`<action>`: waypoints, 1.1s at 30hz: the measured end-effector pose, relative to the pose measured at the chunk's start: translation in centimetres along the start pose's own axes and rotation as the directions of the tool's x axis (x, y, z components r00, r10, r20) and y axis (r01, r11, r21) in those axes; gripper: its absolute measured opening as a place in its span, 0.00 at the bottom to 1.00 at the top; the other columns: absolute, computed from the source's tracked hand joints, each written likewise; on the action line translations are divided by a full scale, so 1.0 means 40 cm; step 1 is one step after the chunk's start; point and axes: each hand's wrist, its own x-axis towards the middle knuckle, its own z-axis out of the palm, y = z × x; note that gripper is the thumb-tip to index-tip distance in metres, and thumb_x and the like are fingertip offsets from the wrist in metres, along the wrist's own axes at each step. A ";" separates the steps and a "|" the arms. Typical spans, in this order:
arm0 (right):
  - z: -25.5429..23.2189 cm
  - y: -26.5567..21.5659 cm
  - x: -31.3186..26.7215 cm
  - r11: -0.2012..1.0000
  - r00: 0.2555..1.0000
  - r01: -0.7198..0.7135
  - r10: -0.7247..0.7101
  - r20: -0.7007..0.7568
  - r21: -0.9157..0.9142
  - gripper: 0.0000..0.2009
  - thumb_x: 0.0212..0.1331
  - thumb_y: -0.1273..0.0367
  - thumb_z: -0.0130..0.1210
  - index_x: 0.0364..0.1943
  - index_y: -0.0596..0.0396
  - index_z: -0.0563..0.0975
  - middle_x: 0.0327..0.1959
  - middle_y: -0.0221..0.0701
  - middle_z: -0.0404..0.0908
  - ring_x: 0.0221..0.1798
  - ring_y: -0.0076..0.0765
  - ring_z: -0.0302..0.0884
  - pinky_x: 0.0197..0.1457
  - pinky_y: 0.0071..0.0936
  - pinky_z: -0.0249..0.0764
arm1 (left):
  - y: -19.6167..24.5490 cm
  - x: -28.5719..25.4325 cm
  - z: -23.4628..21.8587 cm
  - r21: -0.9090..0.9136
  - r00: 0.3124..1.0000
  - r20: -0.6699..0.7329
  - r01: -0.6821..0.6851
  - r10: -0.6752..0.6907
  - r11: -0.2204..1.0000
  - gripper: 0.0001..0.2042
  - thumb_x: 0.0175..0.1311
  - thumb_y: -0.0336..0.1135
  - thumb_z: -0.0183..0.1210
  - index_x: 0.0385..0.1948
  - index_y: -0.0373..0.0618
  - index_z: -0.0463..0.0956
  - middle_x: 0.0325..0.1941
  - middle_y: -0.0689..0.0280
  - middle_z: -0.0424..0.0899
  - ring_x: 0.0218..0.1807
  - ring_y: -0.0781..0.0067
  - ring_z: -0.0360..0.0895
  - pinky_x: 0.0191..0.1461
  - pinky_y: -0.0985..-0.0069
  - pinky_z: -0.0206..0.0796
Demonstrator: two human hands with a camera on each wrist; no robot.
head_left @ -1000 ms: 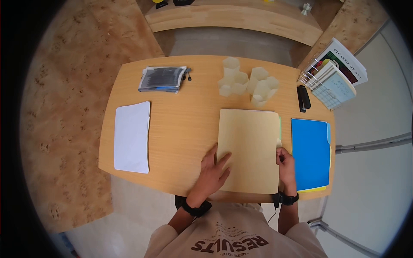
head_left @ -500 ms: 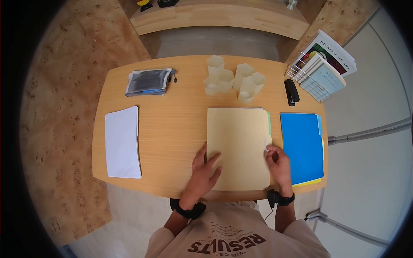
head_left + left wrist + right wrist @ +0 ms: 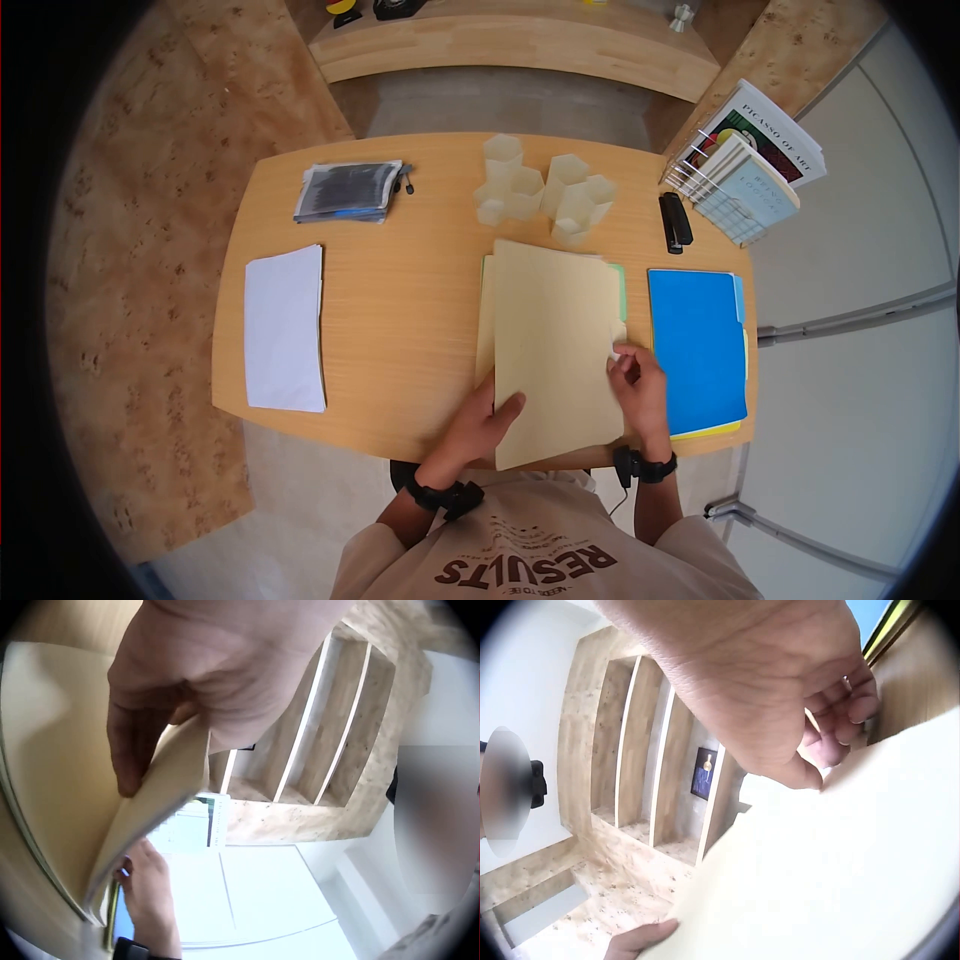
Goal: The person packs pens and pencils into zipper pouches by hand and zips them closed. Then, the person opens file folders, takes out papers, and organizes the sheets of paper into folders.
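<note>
A tan manila folder (image 3: 555, 340) lies tilted over a second tan folder (image 3: 487, 310), its left side raised. My left hand (image 3: 481, 422) grips the raised left edge, thumb on top and fingers underneath. In the left wrist view, that hand (image 3: 210, 667) bends the folder edge upward, exposing the tan surface below. On the opposite side, my right hand (image 3: 640, 388) pinches the folder's right edge near its tab with thumb and fingertips. The right wrist view shows the right hand's thumb (image 3: 802, 774) at this edge. A green folder edge (image 3: 618, 290) peeks out beneath.
Blue folders (image 3: 697, 350) lie at the right, with yellow beneath. White paper (image 3: 284, 328) is stacked at the left. Behind stand translucent hexagonal holders (image 3: 520, 190), a black stapler (image 3: 675, 223) and a wire rack of books (image 3: 745, 185). A dark mesh pouch (image 3: 348, 192) sits at the back left.
The left hand went from resting on the folder's left edge to gripping and lifting it. The top folder has turned slightly and uncovered the folder below. The right hand stays at the right edge.
</note>
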 end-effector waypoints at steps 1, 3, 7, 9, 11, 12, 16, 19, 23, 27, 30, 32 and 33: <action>-0.003 0.005 -0.005 0.998 0.998 -0.003 0.007 -0.065 0.055 0.14 0.62 0.72 0.66 0.51 0.57 0.80 0.42 0.33 0.82 0.37 0.27 0.81 0.39 0.30 0.77 | -0.001 -0.003 0.002 -0.013 1.000 -0.008 -0.013 0.013 1.000 0.29 0.76 0.29 0.54 0.76 0.38 0.57 0.72 0.50 0.72 0.72 0.60 0.71 0.75 0.67 0.60; -0.005 0.018 -0.011 0.994 0.991 -0.012 0.026 -0.129 0.105 0.15 0.63 0.73 0.66 0.52 0.57 0.79 0.49 0.33 0.81 0.41 0.24 0.81 0.40 0.30 0.77 | 0.010 -0.008 0.010 -0.032 1.000 -0.009 -0.020 0.020 0.999 0.28 0.76 0.29 0.54 0.76 0.38 0.57 0.70 0.51 0.74 0.72 0.62 0.71 0.75 0.67 0.60; -0.052 0.001 -0.027 0.695 0.993 0.026 0.067 -0.102 0.719 0.15 0.71 0.71 0.60 0.58 0.56 0.77 0.39 0.22 0.73 0.31 0.14 0.64 0.31 0.21 0.64 | 0.040 -0.002 0.045 -0.118 0.998 0.009 -0.055 0.056 0.992 0.29 0.77 0.32 0.55 0.76 0.38 0.57 0.68 0.53 0.76 0.70 0.62 0.72 0.73 0.66 0.63; -0.139 0.014 -0.035 0.822 0.964 -0.243 0.265 0.031 0.515 0.14 0.72 0.70 0.58 0.59 0.55 0.77 0.28 0.15 0.66 0.26 0.11 0.55 0.27 0.17 0.53 | 0.070 0.009 0.056 -0.067 0.995 0.010 -0.099 0.100 0.993 0.29 0.77 0.33 0.55 0.76 0.38 0.57 0.67 0.54 0.77 0.68 0.62 0.75 0.71 0.67 0.66; -0.228 0.056 -0.032 0.828 0.950 -0.218 0.302 -0.084 0.516 0.13 0.73 0.70 0.57 0.59 0.52 0.77 0.24 0.11 0.63 0.24 0.08 0.52 0.25 0.16 0.48 | 0.120 0.022 0.051 -0.174 0.937 0.339 0.146 -0.080 0.974 0.30 0.77 0.35 0.57 0.77 0.42 0.56 0.64 0.57 0.80 0.58 0.64 0.82 0.62 0.68 0.75; -0.280 0.134 -0.019 0.846 0.957 -0.149 0.253 -0.139 0.512 0.13 0.74 0.70 0.55 0.60 0.53 0.77 0.24 0.11 0.61 0.24 0.08 0.50 0.24 0.17 0.46 | 0.098 0.026 0.060 -0.184 0.957 0.286 -0.001 0.054 0.983 0.26 0.75 0.32 0.58 0.73 0.45 0.63 0.61 0.59 0.82 0.51 0.68 0.85 0.53 0.70 0.79; -0.466 0.249 0.012 0.802 0.942 -0.071 0.248 -0.224 0.593 0.15 0.74 0.74 0.52 0.62 0.60 0.74 0.41 0.27 0.85 0.38 0.19 0.80 0.42 0.20 0.75 | 0.063 0.012 0.025 -0.012 0.992 0.108 -0.065 0.066 0.998 0.15 0.73 0.25 0.57 0.59 0.45 0.77 0.57 0.62 0.84 0.52 0.70 0.84 0.54 0.72 0.78; -0.514 0.396 0.012 0.803 0.951 -0.176 0.288 -0.112 0.570 0.15 0.74 0.74 0.51 0.61 0.62 0.73 0.52 0.37 0.86 0.51 0.28 0.83 0.57 0.25 0.77 | 0.010 0.000 -0.003 0.041 0.999 0.038 -0.032 0.031 0.999 0.15 0.72 0.22 0.55 0.57 0.44 0.78 0.56 0.62 0.84 0.51 0.71 0.83 0.52 0.73 0.77; -0.494 0.462 0.029 0.907 0.938 -0.245 0.311 -0.154 0.342 0.15 0.73 0.73 0.52 0.60 0.64 0.73 0.45 0.34 0.86 0.45 0.24 0.81 0.50 0.23 0.76 | -0.009 -0.014 -0.029 0.014 0.995 -0.099 -0.029 0.030 0.999 0.15 0.70 0.20 0.56 0.56 0.43 0.79 0.51 0.64 0.85 0.50 0.73 0.82 0.53 0.74 0.75; -0.479 0.472 0.040 0.958 0.942 -0.265 0.281 -0.183 0.108 0.13 0.72 0.71 0.54 0.55 0.65 0.75 0.36 0.29 0.82 0.36 0.20 0.72 0.40 0.22 0.71 | -0.034 -0.028 -0.046 -0.071 0.992 -0.128 -0.006 -0.003 0.997 0.15 0.70 0.20 0.55 0.56 0.42 0.78 0.50 0.64 0.85 0.50 0.73 0.81 0.54 0.74 0.74; -0.471 0.463 0.044 0.971 0.949 -0.235 0.239 -0.208 0.043 0.14 0.71 0.70 0.57 0.53 0.66 0.77 0.35 0.30 0.82 0.37 0.22 0.73 0.41 0.23 0.73 | -0.023 -0.029 -0.033 -0.044 0.996 -0.088 -0.009 0.005 0.999 0.15 0.71 0.21 0.55 0.57 0.41 0.78 0.52 0.63 0.85 0.50 0.72 0.81 0.55 0.73 0.74; -0.461 0.453 0.045 0.962 0.925 -0.241 0.187 -0.330 -0.131 0.17 0.68 0.65 0.62 0.51 0.65 0.78 0.35 0.31 0.82 0.37 0.24 0.74 0.43 0.23 0.74 | -0.011 -0.028 -0.020 -0.032 0.999 -0.041 -0.004 0.003 0.999 0.15 0.72 0.22 0.55 0.58 0.42 0.77 0.52 0.63 0.85 0.51 0.73 0.81 0.55 0.73 0.74; -0.457 0.447 0.045 0.961 0.927 -0.240 0.185 -0.325 -0.137 0.17 0.68 0.65 0.62 0.51 0.65 0.78 0.35 0.31 0.82 0.37 0.24 0.74 0.43 0.23 0.74 | -0.005 -0.024 -0.010 -0.015 1.000 0.010 -0.004 0.005 1.000 0.15 0.74 0.23 0.54 0.59 0.42 0.77 0.53 0.64 0.84 0.51 0.73 0.82 0.55 0.73 0.74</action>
